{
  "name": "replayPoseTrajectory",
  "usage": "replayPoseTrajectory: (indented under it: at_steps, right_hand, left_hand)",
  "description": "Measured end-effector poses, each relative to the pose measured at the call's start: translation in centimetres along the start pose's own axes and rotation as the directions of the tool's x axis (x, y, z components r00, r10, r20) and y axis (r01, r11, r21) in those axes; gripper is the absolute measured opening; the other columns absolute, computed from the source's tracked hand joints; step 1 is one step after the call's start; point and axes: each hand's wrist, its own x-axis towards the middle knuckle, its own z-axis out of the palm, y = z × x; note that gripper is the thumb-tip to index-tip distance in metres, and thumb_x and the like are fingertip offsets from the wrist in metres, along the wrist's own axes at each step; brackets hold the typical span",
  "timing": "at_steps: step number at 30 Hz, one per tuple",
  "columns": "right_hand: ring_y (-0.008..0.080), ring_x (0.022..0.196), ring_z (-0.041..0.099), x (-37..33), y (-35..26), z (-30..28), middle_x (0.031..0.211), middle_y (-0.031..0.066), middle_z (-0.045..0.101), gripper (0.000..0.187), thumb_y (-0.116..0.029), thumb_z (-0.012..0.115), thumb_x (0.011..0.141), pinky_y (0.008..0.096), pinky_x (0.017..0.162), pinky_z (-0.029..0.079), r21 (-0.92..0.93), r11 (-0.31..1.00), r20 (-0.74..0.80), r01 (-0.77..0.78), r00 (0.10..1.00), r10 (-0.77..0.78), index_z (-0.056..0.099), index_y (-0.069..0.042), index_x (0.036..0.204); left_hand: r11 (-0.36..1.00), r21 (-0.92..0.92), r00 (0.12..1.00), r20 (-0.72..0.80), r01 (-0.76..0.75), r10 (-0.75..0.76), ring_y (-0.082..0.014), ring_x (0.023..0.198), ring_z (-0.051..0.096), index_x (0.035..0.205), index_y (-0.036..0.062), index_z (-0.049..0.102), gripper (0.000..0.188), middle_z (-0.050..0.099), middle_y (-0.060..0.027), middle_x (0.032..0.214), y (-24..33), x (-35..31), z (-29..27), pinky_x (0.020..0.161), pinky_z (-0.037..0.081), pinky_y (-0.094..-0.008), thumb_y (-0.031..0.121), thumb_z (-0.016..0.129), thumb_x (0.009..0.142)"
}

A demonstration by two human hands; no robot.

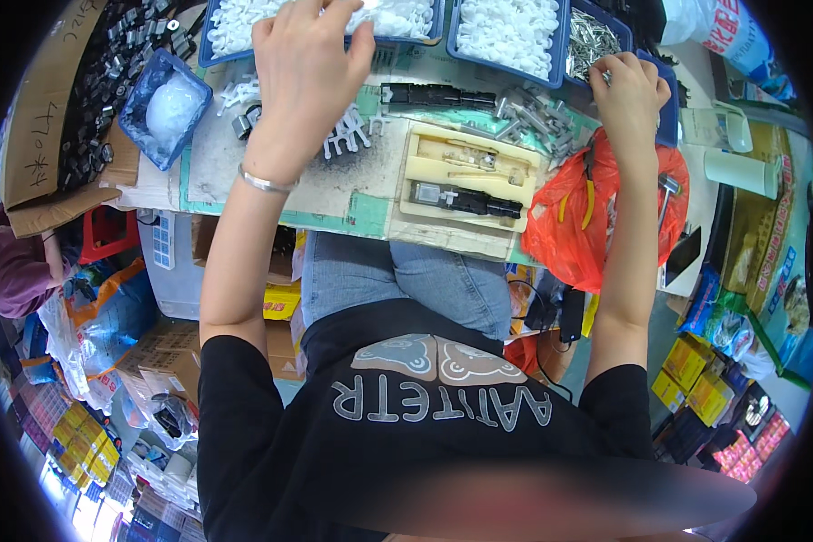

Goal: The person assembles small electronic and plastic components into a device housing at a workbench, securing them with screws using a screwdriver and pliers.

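My left hand is over a blue tray of small white plastic pieces. Its thumb stands apart from the fingers, whose tips are partly cut off at the upper edge. At a blue bin of thin metal pins, my right hand has its fingers curled inward; whatever is in them is hidden. Between my arms lies a cream fixture with a black slotted part in its near recess. Beyond the fixture is another black part, beside a heap of metal tubes.
A second tray of white pieces stands at the back. Pliers with yellow handles and a hammer rest on a red plastic bag. To the left are a blue tub and a cardboard box of black parts.
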Motion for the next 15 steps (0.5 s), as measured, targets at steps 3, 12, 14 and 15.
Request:
replayPoseTrajectory:
  at_steps: [3,12,14,15]
  right_hand:
    - [0.0239,0.084,0.057,0.5,-0.2,-0.4,0.083,0.0042,0.064,0.015,-0.023,0.061,0.079,0.0417,0.083,0.036,0.074,0.997,0.028,0.005,1.000,-0.007,0.068,-0.010,0.080]
    - [0.0307,0.069,0.061,0.0,0.9,0.6,0.070,0.0107,0.063,0.015,-0.021,0.057,0.079,0.0439,0.068,0.042,0.231,0.966,-0.036,-0.116,0.991,0.128,0.060,-0.007,0.075]
    - [0.0301,0.068,0.061,0.2,0.7,0.3,0.069,0.0101,0.063,0.015,-0.021,0.059,0.078,0.0429,0.068,0.042,0.278,0.957,-0.036,-0.078,0.995,0.092,0.059,-0.007,0.073]
    - [0.0301,0.068,0.061,0.3,0.5,0.2,0.069,0.0101,0.063,0.015,-0.021,0.059,0.078,0.0429,0.068,0.042,0.276,0.958,-0.043,-0.077,0.995,0.092,0.059,-0.007,0.073]
  left_hand:
    - [0.977,0.207,0.998,-0.025,-0.052,0.058,-0.0182,0.077,0.059,0.089,0.0131,0.069,0.014,0.062,-0.0005,0.086,-0.7,1.6,1.1,0.074,0.038,-0.0361,0.023,0.066,0.080]
    - [0.983,0.178,0.999,-0.003,-0.042,0.043,-0.0256,0.079,0.054,0.064,0.0078,0.063,0.011,0.056,-0.0079,0.074,1.3,2.6,1.5,0.071,0.039,-0.0405,0.013,0.063,0.074]
    - [0.954,0.269,0.991,0.013,-0.132,0.133,-0.0215,0.079,0.056,0.074,0.0109,0.065,0.007,0.058,-0.0029,0.079,-0.1,2.4,2.1,0.073,0.038,-0.0380,0.017,0.064,0.077]
    - [0.907,0.362,0.976,0.035,-0.214,0.216,-0.0174,0.078,0.057,0.084,0.0141,0.067,0.009,0.060,0.0020,0.083,-0.5,2.3,2.3,0.074,0.038,-0.0355,0.022,0.066,0.080]
